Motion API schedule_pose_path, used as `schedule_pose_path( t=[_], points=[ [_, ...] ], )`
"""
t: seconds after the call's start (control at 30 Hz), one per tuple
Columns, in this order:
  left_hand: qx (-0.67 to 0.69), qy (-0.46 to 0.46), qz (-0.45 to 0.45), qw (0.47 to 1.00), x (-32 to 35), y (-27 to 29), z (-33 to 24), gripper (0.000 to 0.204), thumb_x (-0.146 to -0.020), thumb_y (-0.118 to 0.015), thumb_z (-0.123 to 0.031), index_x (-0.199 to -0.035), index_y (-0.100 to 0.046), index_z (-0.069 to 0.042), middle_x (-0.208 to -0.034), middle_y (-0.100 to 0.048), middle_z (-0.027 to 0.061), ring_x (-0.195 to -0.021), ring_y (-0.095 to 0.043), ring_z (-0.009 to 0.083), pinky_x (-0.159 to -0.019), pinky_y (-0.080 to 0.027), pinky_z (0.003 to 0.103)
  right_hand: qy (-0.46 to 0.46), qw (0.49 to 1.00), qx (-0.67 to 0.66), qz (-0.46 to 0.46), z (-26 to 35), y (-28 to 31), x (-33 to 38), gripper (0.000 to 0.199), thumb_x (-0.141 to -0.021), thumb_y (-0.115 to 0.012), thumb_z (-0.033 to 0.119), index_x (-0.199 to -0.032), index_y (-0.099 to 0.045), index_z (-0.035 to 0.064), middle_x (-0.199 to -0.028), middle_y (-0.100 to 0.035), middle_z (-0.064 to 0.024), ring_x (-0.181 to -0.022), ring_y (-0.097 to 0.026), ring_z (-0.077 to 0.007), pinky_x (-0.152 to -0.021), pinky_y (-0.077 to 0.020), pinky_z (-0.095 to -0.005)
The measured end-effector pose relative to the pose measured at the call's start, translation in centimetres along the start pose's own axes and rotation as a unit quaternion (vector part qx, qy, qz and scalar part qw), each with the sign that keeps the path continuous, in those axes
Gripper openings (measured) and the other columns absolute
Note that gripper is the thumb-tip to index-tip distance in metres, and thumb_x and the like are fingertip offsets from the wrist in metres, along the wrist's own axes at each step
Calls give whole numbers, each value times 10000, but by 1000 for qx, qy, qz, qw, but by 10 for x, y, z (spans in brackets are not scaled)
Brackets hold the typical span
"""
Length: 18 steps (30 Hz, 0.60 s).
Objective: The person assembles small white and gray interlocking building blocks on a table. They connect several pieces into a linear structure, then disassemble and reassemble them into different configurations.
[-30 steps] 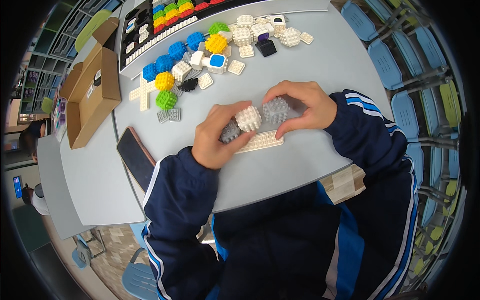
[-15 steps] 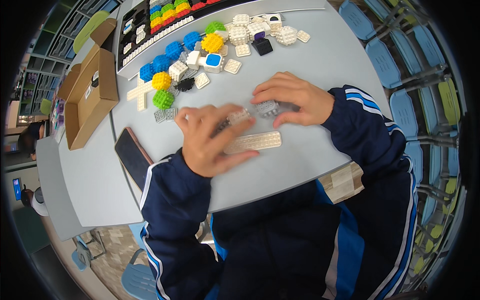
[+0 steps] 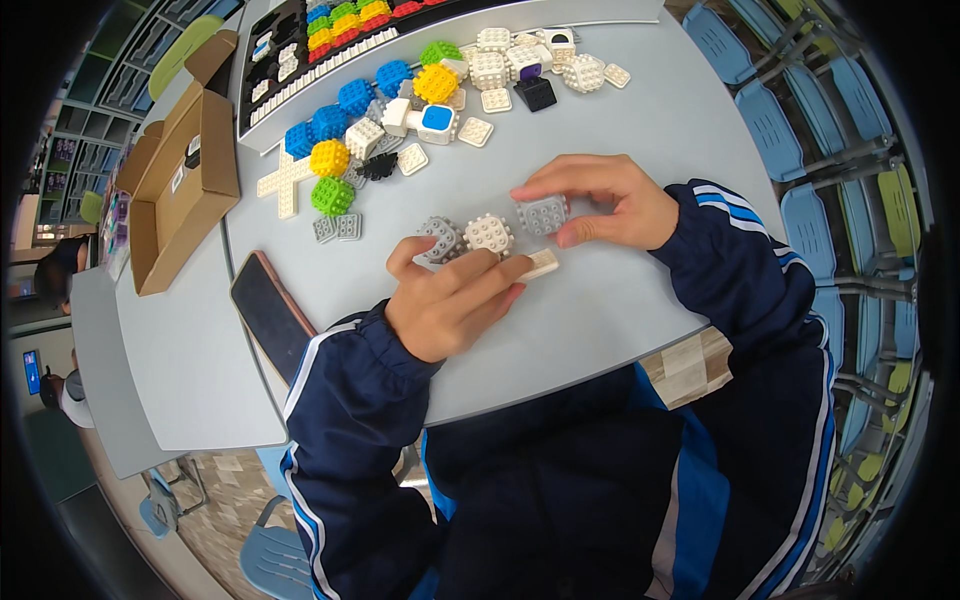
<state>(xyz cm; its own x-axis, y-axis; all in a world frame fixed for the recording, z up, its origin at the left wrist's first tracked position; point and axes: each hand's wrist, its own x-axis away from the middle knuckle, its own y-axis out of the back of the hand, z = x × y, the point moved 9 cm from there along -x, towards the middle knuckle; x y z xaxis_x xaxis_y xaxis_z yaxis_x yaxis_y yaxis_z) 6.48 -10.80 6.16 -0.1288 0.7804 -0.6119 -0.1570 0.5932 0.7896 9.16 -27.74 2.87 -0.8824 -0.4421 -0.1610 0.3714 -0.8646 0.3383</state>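
My right hand curves its thumb and fingers round a translucent grey studded cube block. My left hand is closed, palm down, with the fingers over a long white studded plate and the thumb below it. Only the plate's right end shows; the hand hides the rest. Just beyond the left fingers, a white studded cube block and a grey studded cube block stand side by side on the table.
Farther back lie blue blocks, yellow blocks, a green block, white blocks and a white cross-shaped plate. Behind them is a block tray. At left are a cardboard box and a phone.
My left hand has drawn back toward me, uncovering the white and grey cube blocks. The long plate has shifted slightly away and left, under the fingers. My right hand stays at the translucent cube.
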Motion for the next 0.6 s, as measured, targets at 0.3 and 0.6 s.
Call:
schedule_pose_path(
  t=[0.3,0.6],
  points=[
    [-64,11,-42,997,6,20,-2,250,-700,-908,-198,-915,-783,-175,-1118,-714,-142,-928,-583,78,-958,-289,458,34,996,-75,-24,17,-10,-1,858,-724,-905,62,-1495,-535,127,-1297,-623,-51,-827,-584,-141,-814,-511,-271],
    [-127,-71,-7,989,7,27,-20,409,-723,-687,-185,-1124,-768,-174,-1082,-709,-116,-898,-600,-29,-946,-218,414,21,995,95,-37,38,-19,5,652,-789,-872,91,-1392,-623,78,-1238,-689,-78,-995,-645,-175,-725,-539,-260]
  ],
)
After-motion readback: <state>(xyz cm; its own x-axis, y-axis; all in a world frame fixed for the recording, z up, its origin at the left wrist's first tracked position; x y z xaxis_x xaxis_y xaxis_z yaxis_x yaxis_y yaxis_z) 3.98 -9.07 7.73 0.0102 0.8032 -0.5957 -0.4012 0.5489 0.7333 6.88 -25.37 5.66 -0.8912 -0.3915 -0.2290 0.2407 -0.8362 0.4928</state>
